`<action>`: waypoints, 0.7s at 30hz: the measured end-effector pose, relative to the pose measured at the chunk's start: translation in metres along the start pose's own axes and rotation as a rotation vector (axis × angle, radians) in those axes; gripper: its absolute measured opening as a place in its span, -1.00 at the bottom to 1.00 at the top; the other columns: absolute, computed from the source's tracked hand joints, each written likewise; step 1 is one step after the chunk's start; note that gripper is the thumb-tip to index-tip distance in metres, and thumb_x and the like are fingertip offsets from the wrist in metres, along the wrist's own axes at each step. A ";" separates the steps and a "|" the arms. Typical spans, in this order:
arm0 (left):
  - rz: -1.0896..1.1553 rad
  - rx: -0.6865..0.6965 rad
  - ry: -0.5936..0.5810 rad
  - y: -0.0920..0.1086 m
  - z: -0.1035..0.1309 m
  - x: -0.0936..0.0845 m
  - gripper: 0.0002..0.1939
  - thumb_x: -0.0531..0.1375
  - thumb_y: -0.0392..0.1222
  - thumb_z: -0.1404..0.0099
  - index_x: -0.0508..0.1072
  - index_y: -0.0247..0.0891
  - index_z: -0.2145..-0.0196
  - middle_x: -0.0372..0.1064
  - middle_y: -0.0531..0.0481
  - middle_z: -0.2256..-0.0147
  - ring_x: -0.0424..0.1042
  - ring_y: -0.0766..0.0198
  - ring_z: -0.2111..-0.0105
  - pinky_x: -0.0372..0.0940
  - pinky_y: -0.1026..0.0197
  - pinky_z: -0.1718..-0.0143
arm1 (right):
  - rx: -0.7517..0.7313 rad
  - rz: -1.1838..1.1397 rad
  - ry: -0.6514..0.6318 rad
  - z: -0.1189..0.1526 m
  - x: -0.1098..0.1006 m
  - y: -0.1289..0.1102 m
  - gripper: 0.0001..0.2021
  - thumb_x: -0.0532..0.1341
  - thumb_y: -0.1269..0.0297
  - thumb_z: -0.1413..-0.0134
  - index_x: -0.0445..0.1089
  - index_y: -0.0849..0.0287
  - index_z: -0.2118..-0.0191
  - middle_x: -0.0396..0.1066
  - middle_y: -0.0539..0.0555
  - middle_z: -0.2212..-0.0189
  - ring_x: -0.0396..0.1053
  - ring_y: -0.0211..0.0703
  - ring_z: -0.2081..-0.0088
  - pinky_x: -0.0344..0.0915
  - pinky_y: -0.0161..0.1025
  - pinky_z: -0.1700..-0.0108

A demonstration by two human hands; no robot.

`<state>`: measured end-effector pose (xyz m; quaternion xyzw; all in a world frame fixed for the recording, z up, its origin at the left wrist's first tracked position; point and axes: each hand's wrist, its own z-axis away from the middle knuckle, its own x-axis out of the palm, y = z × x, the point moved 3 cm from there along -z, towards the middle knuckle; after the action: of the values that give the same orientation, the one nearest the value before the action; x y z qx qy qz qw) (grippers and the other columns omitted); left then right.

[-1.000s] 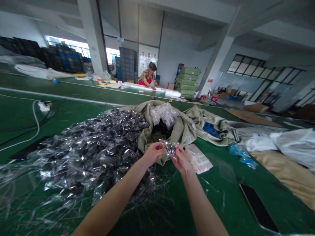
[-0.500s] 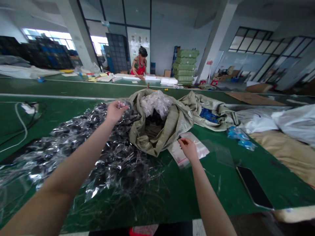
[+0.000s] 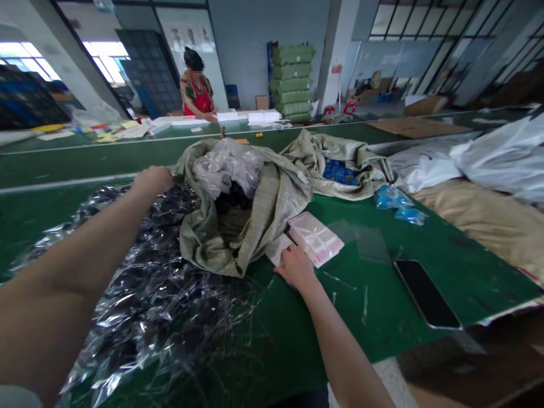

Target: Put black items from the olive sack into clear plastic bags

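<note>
My left hand is above the far part of a pile of dark items in clear plastic wrap, beside the left rim of a grey-green woven sack. Its fingers look curled in; what they hold is hidden. The sack's mouth faces me, with dark items inside and crumpled clear plastic over its upper rim. My right hand rests by the sack's lower right, fingers bent and closed at the edge of a whitish plastic bag. Touching that bag is a stack of clear plastic bags with pinkish edges.
A phone lies on the green table at right. Behind it are blue wrapped items and a second sack with blue contents. White bags lie far right. A person in a red apron stands across the tables.
The view has swung right and closer. My left hand has turned so its fingertips are hidden. My right hand has shifted from on top of the bag stack to its near left edge.
</note>
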<state>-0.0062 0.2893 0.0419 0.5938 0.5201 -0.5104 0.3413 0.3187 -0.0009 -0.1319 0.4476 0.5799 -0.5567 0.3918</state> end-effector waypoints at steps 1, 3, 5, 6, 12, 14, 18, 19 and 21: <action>-0.015 -0.012 0.005 0.009 0.003 0.000 -0.55 0.12 -0.02 -0.33 0.43 -0.62 0.26 0.44 -0.32 0.23 0.35 0.05 0.13 0.26 -0.08 0.06 | 0.010 0.033 -0.020 0.001 -0.001 -0.003 -0.60 0.41 0.05 0.11 0.51 0.24 0.19 0.40 0.28 0.13 0.31 0.17 0.03 0.30 -0.03 0.06; -0.013 -0.008 0.034 0.033 0.014 0.001 -0.54 -0.04 -0.08 -0.42 0.38 -0.58 0.03 0.36 -0.38 0.00 0.34 -0.02 0.04 0.24 -0.13 0.02 | 0.004 0.063 -0.035 0.003 -0.003 -0.006 -0.65 0.35 0.09 0.01 0.51 0.24 0.18 0.40 0.27 0.14 0.30 0.16 0.03 0.30 -0.06 0.08; 0.004 0.093 0.017 0.068 0.031 0.013 -0.55 -0.11 -0.10 -0.44 0.36 -0.42 -0.07 0.32 -0.27 -0.09 0.32 0.01 -0.04 0.21 -0.04 -0.05 | -0.008 0.078 -0.030 0.004 -0.004 -0.007 -0.70 0.31 0.11 -0.05 0.52 0.24 0.20 0.40 0.28 0.15 0.30 0.15 0.04 0.30 -0.08 0.11; 0.017 0.146 -0.019 0.087 0.040 0.022 -0.60 -0.06 -0.10 -0.41 0.42 -0.33 -0.02 0.37 -0.18 -0.06 0.35 0.05 -0.02 0.22 0.05 -0.05 | -0.011 0.082 -0.026 0.004 -0.004 -0.008 -0.72 0.30 0.13 -0.06 0.52 0.24 0.22 0.40 0.28 0.15 0.30 0.15 0.05 0.29 -0.09 0.12; 0.024 0.178 -0.279 0.161 0.064 0.095 -0.71 0.15 -0.19 -0.32 0.44 -0.30 0.03 0.41 -0.17 0.04 0.45 0.11 0.10 0.36 0.10 0.09 | -0.003 0.052 0.095 0.002 0.002 -0.008 -0.69 0.25 0.09 -0.14 0.50 0.23 0.16 0.40 0.26 0.13 0.29 0.09 0.03 0.27 -0.09 0.06; 0.000 0.085 -0.324 0.160 0.057 0.110 -0.63 0.17 -0.11 -0.34 0.37 -0.33 -0.04 0.36 -0.18 0.00 0.42 0.12 0.08 0.38 0.01 0.08 | -0.011 0.049 0.135 0.000 0.005 -0.009 -0.69 0.25 0.11 -0.14 0.48 0.22 0.11 0.39 0.25 0.08 0.27 0.08 0.00 0.26 -0.10 0.01; -0.020 -0.031 -0.383 0.144 0.040 0.124 -0.62 0.16 -0.09 -0.35 0.35 -0.30 -0.06 0.33 -0.17 -0.03 0.40 0.13 0.06 0.38 -0.03 0.07 | 0.018 0.057 0.093 -0.004 0.011 -0.006 -0.70 0.29 0.10 -0.09 0.50 0.22 0.15 0.40 0.23 0.08 0.27 0.11 -0.01 0.26 -0.08 0.00; -0.021 -0.041 -0.390 0.141 0.038 0.126 -0.63 0.16 -0.09 -0.36 0.35 -0.30 -0.06 0.33 -0.16 -0.03 0.40 0.13 0.06 0.37 -0.03 0.06 | 0.024 0.055 0.082 -0.004 0.011 -0.005 -0.70 0.29 0.09 -0.09 0.51 0.22 0.17 0.40 0.23 0.08 0.27 0.11 0.00 0.27 -0.08 0.01; -0.016 -0.045 -0.398 0.139 0.039 0.128 -0.62 0.16 -0.09 -0.36 0.35 -0.30 -0.06 0.33 -0.16 -0.03 0.40 0.14 0.06 0.38 -0.03 0.07 | 0.028 0.050 0.070 -0.004 0.011 -0.004 -0.70 0.29 0.09 -0.09 0.52 0.22 0.19 0.40 0.23 0.09 0.28 0.11 0.00 0.28 -0.07 0.03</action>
<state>0.1101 0.2555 -0.1086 0.4691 0.4583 -0.6089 0.4463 0.3113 0.0044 -0.1410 0.4866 0.5740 -0.5388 0.3789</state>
